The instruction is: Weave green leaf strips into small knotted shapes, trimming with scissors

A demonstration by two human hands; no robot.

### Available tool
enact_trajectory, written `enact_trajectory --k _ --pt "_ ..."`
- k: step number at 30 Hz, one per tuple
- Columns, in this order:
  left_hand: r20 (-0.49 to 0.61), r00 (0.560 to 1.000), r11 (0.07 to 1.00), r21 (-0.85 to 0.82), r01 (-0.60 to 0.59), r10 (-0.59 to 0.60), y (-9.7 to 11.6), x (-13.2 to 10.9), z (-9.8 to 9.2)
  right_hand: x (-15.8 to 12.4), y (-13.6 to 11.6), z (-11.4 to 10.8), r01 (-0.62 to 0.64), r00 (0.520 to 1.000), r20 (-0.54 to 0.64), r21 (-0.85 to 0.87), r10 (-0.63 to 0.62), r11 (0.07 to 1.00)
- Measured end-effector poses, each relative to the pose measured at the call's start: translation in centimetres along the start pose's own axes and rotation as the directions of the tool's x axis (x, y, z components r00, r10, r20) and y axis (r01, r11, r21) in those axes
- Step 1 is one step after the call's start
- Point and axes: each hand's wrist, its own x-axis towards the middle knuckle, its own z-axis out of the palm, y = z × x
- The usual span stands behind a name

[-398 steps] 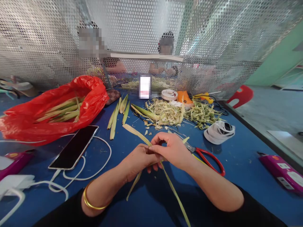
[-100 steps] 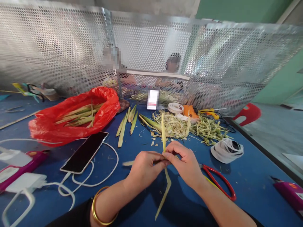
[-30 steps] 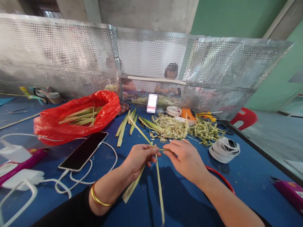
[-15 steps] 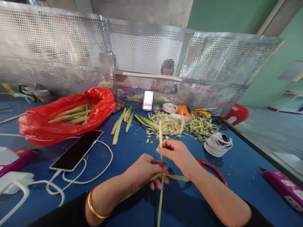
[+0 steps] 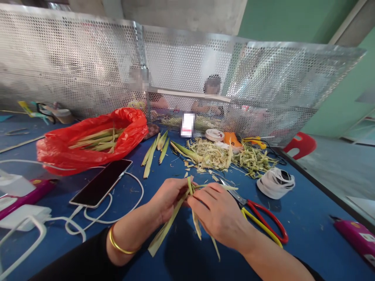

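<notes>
Pale green strips of dried leaf cross one another between my two hands, low over the blue table. My left hand is closed on the strips, pinching them near the crossing point. From the other side my right hand grips the same crossing, fingers bent over it. Loose ends hang below, and one sticks out to the right. Scissors with red and yellow handles lie beside my right hand, their blades partly behind it. The fingertips and the exact fold are partly hidden.
A red plastic bag of leaves stands left, near a phone on a white cable. Leaf pieces and shredded strips lie ahead. A white roll sits right. Behind a perforated metal screen are two people.
The upright strip my right hand held is now folded down, with the ends hanging. Both hands have come together around the crossing. The scissors show more fully.
</notes>
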Motion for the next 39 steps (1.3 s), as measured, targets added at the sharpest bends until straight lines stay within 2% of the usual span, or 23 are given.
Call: enact_trajectory --k 4,8,12,16,21,24,28,30,35,39 --pt "-0.005 1.0 1.0 0.006 0.011 -0.011 0.0 0.0 0.0 0.0 0.0 0.5 -0.022 1.0 -0.015 -0.04 0.021 0.999" --pt "-0.001 1.0 1.0 -0.019 0.007 -0.007 -0.1 0.2 -0.1 -0.1 0.0 0.5 -0.043 0.995 -0.089 -0.049 0.038 0.998" --pt "0.01 0.999 0.994 -0.101 0.036 -0.035 0.2 0.2 -0.1 0.0 0.1 0.4 -0.102 0.986 -0.136 -0.028 0.097 0.994" --pt "0.015 0.999 0.983 -0.18 0.044 -0.042 0.8 -0.2 0.0 0.0 0.2 0.5 -0.149 0.982 -0.121 0.003 0.148 0.989" --pt "0.078 0.997 0.994 -0.109 0.011 -0.003 0.7 -0.3 0.1 0.0 0.2 0.5 -0.137 0.987 -0.084 0.021 0.138 0.99" --pt "0.096 0.994 0.993 -0.115 -0.037 0.049 0.5 -0.2 0.0 0.2 0.2 0.0 -0.103 0.994 -0.034 0.101 0.107 0.99" --pt "0.106 0.99 0.988 -0.132 -0.083 0.097 0.2 -0.1 -0.2 0.3 0.0 -0.7 -0.03 0.997 -0.069 0.224 0.046 0.974" --pt "0.11 0.987 0.986 -0.134 -0.099 0.114 0.1 0.0 -0.2 0.4 -0.3 -0.4 -0.017 0.999 -0.047 0.163 0.025 0.987" --pt "0.032 0.994 0.983 -0.154 -0.097 0.103 -0.7 0.1 0.2 0.5 -1.1 1.3 0.048 0.994 0.107 -0.143 -0.033 0.989" --pt "0.05 0.998 0.99 -0.136 -0.042 0.049 -1.3 -0.1 0.7 0.3 -1.3 2.1 0.086 0.993 0.096 -0.182 -0.069 0.979"
